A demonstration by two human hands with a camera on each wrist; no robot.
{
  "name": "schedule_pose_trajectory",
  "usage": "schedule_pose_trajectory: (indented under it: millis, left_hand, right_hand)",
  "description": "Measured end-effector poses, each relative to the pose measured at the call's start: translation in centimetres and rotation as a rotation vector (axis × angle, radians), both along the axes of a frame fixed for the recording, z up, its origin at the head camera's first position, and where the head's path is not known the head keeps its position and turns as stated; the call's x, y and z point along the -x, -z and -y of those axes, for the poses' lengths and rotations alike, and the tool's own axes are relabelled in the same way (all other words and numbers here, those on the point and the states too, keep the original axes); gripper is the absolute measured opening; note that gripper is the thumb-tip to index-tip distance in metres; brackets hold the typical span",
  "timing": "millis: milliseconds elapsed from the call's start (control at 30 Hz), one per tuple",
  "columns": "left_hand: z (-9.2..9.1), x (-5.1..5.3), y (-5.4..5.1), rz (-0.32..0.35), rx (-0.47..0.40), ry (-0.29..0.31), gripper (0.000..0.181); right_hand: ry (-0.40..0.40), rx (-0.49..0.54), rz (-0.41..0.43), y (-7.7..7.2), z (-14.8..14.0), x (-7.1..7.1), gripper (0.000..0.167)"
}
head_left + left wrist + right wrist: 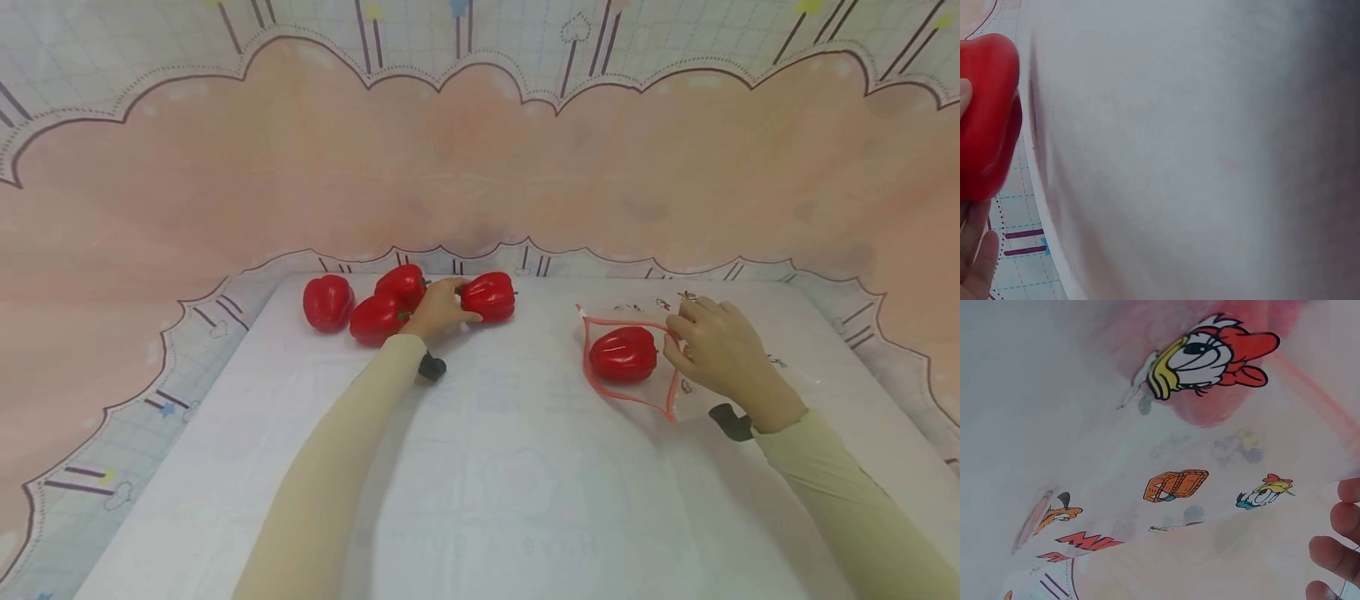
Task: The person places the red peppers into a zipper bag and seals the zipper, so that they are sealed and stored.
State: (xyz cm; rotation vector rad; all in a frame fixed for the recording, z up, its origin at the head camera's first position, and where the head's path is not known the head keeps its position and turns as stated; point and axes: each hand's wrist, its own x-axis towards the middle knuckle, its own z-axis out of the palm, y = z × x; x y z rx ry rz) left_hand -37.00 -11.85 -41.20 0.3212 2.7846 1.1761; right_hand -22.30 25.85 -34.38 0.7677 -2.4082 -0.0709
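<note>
In the head view the left hand [437, 312] grips a red bell pepper [489, 297] between thumb and fingers; the left wrist view shows that pepper [988, 119] at its left edge, fingers [980, 265] below it. The right hand [716, 354] pinches the edge of a clear bag with a red-orange rim [587, 367]. Another red pepper [624, 355] lies at the bag's mouth; whether it is fully inside I cannot tell. The right wrist view shows the bag's printed cartoon figures [1175, 486], a blurred red shape behind the film, and fingertips [1335, 553] at the right.
Several more red peppers lie left of the left hand: one at the far left [328, 303], one behind [402, 285] and one in front [378, 319]. A white surface [480, 467] spreads below, with a patterned peach cloth [450, 175] rising behind it.
</note>
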Motion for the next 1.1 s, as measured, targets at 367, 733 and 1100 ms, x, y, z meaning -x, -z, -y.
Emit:
schedule_pose_trajectory:
  millis: [367, 733, 1100]
  left_hand:
    - [0.4, -0.2, 0.1, -0.092, -0.06, 0.072, 0.07]
    - [0.4, -1.7, -0.1, -0.152, -0.122, 0.096, 0.066]
    - [-0.1, -3.9, -0.5, -0.086, -0.171, 0.076, 0.067]
  right_hand:
    - [0.005, -0.003, 0.002, -0.1, 0.0, 0.0, 0.013]
    - [-0.015, 0.004, -0.014, 0.0, -0.1, 0.1, 0.012]
    - [-0.008, 0.01, -0.001, 0.2, -0.1, 0.1, 0.015]
